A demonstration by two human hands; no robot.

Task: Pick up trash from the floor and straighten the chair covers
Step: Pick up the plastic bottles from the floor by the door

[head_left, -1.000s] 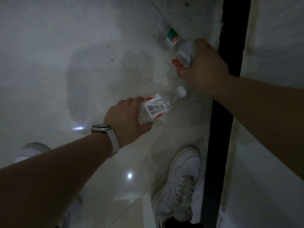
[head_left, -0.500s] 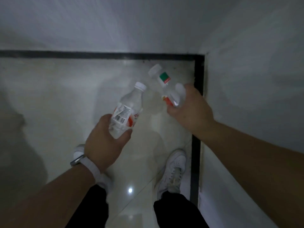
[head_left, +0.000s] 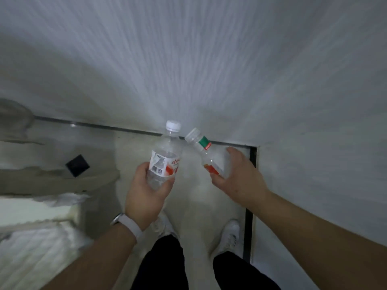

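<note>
The left hand point(head_left: 144, 197) is wrapped round a clear bottle point(head_left: 165, 158), held upright with its white cap up. Just right of that bottle, the right hand point(head_left: 236, 181) grips a second bottle point(head_left: 206, 155), green-banded, tilted left. Both bottles hang above the floor point(head_left: 194, 197), caps nearly touching.
</note>
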